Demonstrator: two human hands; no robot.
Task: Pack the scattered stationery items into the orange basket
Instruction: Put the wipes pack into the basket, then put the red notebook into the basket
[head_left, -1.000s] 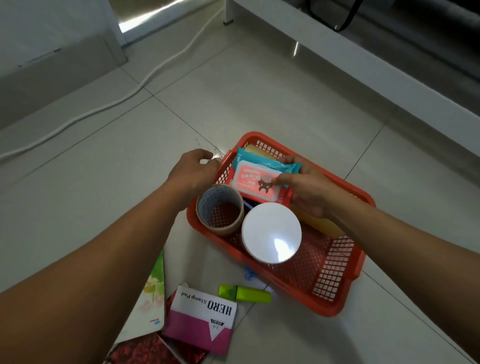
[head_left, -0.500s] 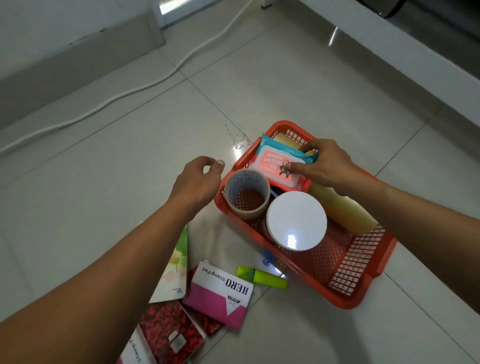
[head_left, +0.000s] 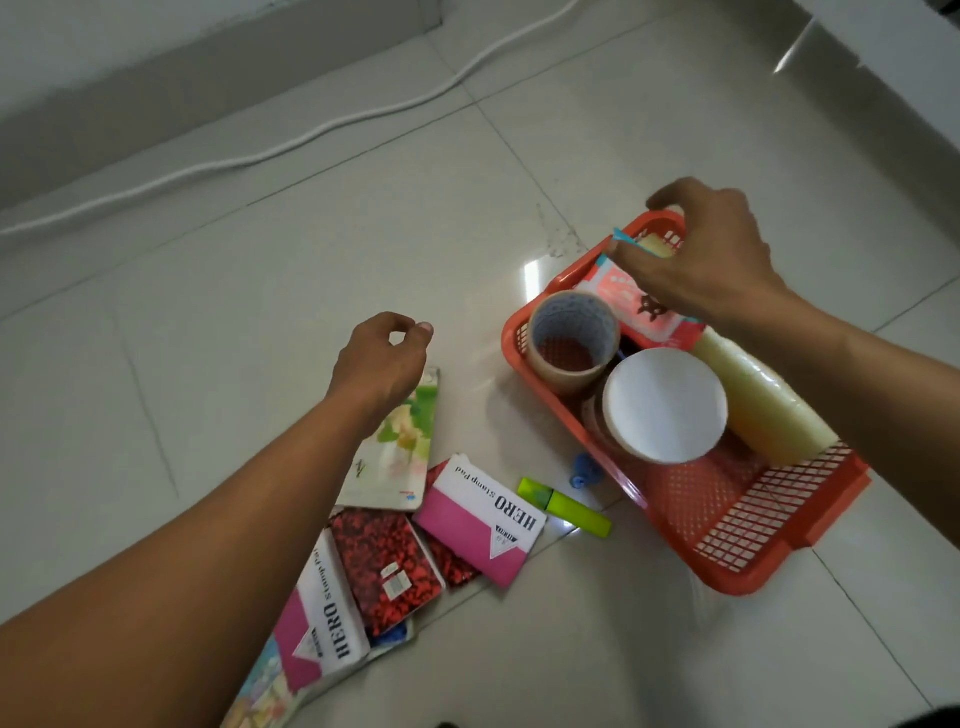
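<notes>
Near floor: two HERO stamp pad boxes (head_left: 480, 519), one at bottom beside a red patterned notebook (head_left: 384, 564), the other just right of it.
Floral booklet (head_left: 397, 441): flat on the tiles, partly under the left forearm.
Green highlighter (head_left: 566, 506): on the floor, just beside the basket's near-left wall; small blue item (head_left: 584, 470) next to it.
Left hand (head_left: 382, 364): above the booklet, grip loosely curled, thumb and forefinger nearly touching, holding nothing.
Orange basket (head_left: 753, 525): on the floor at right; holds brown tape roll (head_left: 571, 338), white round lid (head_left: 665, 405), pale yellow roll (head_left: 763, 405).
Right hand (head_left: 711, 254): over the basket's far end, fingers resting on the pink wipes pack (head_left: 631, 299); cannot tell whether pinched or merely touching.
Far: white cable (head_left: 291, 143) along the wall.
</notes>
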